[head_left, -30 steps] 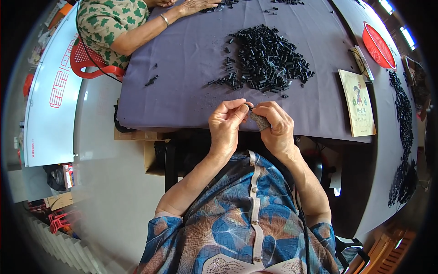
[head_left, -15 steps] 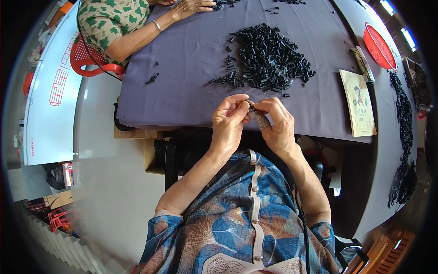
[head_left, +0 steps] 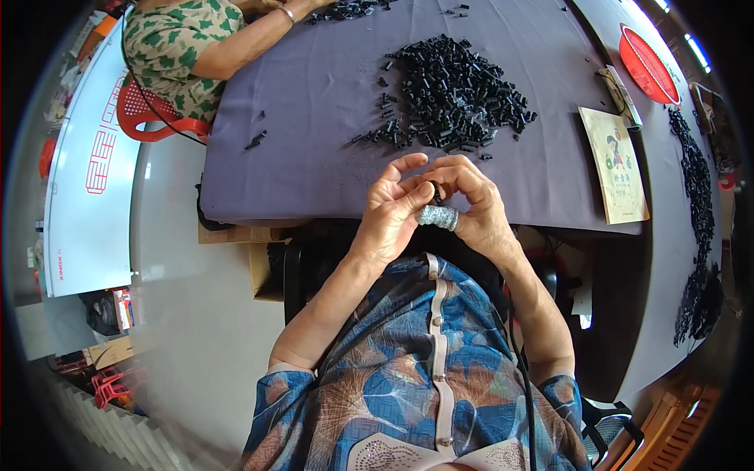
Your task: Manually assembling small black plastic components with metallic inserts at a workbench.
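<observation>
Purple-grey table cloth (head_left: 314, 149); heap of black plastic tube parts (head_left: 452, 94) on it. Red round mesh basket (head_left: 648, 55). Tan illustrated booklet (head_left: 614, 165). Green leaf-print blouse (head_left: 177, 39). Blue-and-brown patterned shirt (head_left: 377, 385).

A small black part (head_left: 434, 191) — pinched between both hands' fingers (head_left: 418, 196), above the table edge.

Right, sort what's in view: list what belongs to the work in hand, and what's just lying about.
In use:
left hand
right hand
small black part pinched between both hands' fingers
pile of black parts
purple tablecloth

Lying about:
yellow booklet
red basket
red chair
</observation>
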